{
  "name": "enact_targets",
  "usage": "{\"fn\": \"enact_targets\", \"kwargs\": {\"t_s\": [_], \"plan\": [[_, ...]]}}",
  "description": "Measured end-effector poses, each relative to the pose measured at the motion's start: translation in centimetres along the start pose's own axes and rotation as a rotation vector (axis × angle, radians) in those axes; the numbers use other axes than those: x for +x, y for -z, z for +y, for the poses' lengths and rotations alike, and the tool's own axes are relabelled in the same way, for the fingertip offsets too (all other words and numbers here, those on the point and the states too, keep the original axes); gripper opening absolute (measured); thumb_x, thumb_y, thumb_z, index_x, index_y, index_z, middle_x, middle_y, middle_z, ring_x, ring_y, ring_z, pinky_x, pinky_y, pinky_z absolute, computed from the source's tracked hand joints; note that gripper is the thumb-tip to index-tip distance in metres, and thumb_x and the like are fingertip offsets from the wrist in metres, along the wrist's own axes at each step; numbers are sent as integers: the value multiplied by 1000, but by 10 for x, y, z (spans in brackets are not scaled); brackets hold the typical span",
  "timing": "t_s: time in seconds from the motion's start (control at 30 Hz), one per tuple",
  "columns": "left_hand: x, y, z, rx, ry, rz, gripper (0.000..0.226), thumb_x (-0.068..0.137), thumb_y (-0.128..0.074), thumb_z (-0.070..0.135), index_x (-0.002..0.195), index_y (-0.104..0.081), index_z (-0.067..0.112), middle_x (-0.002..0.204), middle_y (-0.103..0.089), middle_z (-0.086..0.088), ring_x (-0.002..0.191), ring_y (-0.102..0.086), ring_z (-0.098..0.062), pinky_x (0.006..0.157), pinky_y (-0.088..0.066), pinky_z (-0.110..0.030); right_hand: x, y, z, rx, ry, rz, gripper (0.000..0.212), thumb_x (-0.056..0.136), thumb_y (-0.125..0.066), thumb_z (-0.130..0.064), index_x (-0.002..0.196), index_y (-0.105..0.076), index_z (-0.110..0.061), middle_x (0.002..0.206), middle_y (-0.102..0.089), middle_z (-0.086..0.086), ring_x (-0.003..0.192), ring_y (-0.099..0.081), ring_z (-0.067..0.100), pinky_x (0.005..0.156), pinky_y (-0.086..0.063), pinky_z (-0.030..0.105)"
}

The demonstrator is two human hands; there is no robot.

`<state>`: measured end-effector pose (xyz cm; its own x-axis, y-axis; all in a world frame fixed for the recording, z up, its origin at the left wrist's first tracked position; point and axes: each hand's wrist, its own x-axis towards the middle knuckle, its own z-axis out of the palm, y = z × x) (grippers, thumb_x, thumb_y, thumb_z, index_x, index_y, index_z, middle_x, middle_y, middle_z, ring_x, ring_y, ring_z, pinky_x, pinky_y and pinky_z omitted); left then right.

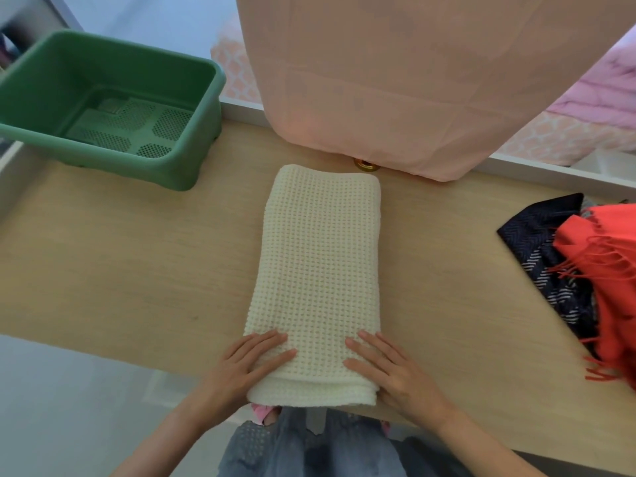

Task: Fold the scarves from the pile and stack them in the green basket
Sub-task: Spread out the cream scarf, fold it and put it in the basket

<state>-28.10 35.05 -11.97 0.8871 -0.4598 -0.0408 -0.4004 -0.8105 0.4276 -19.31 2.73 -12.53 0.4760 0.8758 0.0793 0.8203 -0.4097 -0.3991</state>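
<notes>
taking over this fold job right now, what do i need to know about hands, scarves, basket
Left hand: fingers flat on the near left corner of the cream scarf.
Right hand: fingers flat on its near right corner.
The cream scarf lies mid-table as a long folded strip.
Green basket: far left on the table, no scarf in it.
Pile at the right edge: an orange fringed scarf lying partly over a navy scarf.
Done: cream scarf partly folded.
Left: probably fold it shorter and put it in the basket, then fold and stack the pile.
</notes>
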Motion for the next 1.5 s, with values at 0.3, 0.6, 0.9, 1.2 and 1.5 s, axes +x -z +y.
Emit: {"fn": "enact_targets", "kwargs": {"t_s": [0.3, 0.6, 0.9, 1.2, 1.5], "plan": [[35, 61, -9, -496, 157, 273, 50, 80, -64, 50, 128, -52, 45, 120, -62, 21, 107, -59, 3, 85, -48, -16, 50, 58, -16, 640, -540, 293, 40, 86, -51, -60, 119, -57, -38, 119, -58, -28, 115, -51, -4, 100, -40, 23], [190, 186, -76, -1142, 649, 272, 38, 94, -46, 49, 119, -59, 22, 111, -69, -1, 106, -64, -22, 86, -50, -31, 197, 149, 79, 897, -945, 523, 37, 93, -52, -47, 102, -67, -14, 93, -71, -7, 83, -67, 2, 75, -52, 19], [213, 121, -78, -917, 785, 204, 81, 74, -74, 47, 142, -35, 24, 131, -49, 8, 117, -50, -14, 98, -41, -35, 213, 127, 101, 862, -1111, 450, 77, 83, -39, -75, 134, -48, -19, 128, -57, -3, 116, -55, 16, 94, -43, 33], [248, 126, -67, -769, 685, 708, 48, 79, -70, 49, 117, -46, 33, 105, -60, 20, 93, -58, 5, 76, -49, -21, 204, 110, 95, 852, -946, 750, 42, 91, -60, -41, 129, -46, -30, 116, -61, -18, 106, -59, 1, 87, -48, 21], [254, 101, -106, -1132, 1018, 237, 109, 57, -68, 77, 144, -34, 21, 138, -50, 0, 121, -50, -21, 93, -39, -33, 212, 97, 135, 1106, -1194, 390, 86, 77, -60, -66, 143, -30, -20, 133, -52, -2, 113, -55, 18, 94, -46, 36]]}}
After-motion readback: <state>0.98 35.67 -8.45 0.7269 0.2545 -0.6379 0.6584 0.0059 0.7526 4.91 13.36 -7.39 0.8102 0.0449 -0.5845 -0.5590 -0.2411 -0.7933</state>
